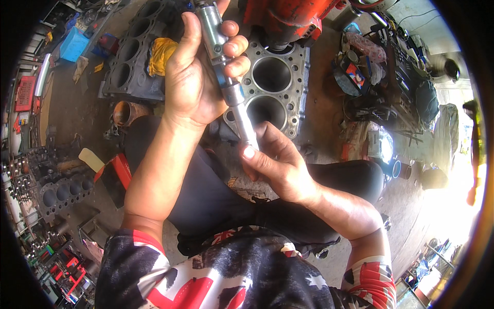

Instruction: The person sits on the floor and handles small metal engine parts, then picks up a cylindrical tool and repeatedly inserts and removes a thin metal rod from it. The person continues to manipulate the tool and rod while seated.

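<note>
A long silvery metal tool, made of stepped cylindrical sections with a darker bluish band, slants across the middle of the view. Its exact kind I cannot make out. My left hand is wrapped around its thicker upper part, palm turned up and thumb pointing away from me. At the lower, narrower end, my right hand grips the tool between thumb and fingers. Behind the tool lies an engine block with large round cylinder bores, apart from my right fingertips as far as I can see.
A red machine stands over the block's far end. Another engine block with a yellow cloth is at the far left, a smaller block nearer left. Cluttered tools fill the right. My bent legs flank the near space.
</note>
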A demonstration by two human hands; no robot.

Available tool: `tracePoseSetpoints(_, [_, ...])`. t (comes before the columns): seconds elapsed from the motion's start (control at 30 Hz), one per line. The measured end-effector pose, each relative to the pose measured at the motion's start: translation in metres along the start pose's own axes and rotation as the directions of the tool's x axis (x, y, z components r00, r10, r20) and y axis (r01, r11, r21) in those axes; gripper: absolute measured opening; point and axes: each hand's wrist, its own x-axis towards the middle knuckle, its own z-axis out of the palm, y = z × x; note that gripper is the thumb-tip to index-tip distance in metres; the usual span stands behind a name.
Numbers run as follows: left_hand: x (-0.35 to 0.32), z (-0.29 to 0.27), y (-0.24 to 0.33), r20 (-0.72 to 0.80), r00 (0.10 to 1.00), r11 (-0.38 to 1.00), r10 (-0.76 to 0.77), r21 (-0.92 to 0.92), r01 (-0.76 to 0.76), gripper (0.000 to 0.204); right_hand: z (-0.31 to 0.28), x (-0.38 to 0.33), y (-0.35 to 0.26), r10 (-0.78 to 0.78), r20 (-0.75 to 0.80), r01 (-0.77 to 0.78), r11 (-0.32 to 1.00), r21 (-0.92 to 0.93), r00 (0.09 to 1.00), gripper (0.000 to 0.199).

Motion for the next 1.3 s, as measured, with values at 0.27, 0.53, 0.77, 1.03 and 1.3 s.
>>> tracePoseSetpoints(0.27, [-0.001,0.0,0.0,0.01,1.0,1.0,0.002,0.011,-0.003,0.064,0.0,-0.001,0.002,-0.002,-0.01,0.002,1.0,-0.01,1.0,0.021])
tracePoseSetpoints(0.53, [0.0,0.0,0.001,0.033,0.999,1.0,-0.018,-0.013,0.018,0.065,-0.001,-0.001,0.005,-0.029,0.007,0.029,1.0,0.003,1.0,0.023])
tracePoseSetpoints(0.77, [0.0,-0.001,0.001,0.031,0.999,1.0,-0.019,-0.021,0.019,0.065,-0.003,-0.002,0.004,-0.002,0.018,0.003,1.0,-0.011,1.0,0.024])
tracePoseSetpoints(1.03, [-0.005,0.008,-0.002,-0.063,0.997,0.97,0.05,0.242,-0.034,0.068,-0.009,0.006,-0.024,-0.167,-0.295,0.153,0.986,-0.071,0.941,0.043])
tracePoseSetpoints(1.3, [-0.009,0.013,-0.032,-0.046,0.991,0.61,0.122,0.792,-0.038,0.075,-0.02,-0.006,-0.066,-0.221,-0.154,0.206,0.973,-0.108,0.963,0.025])
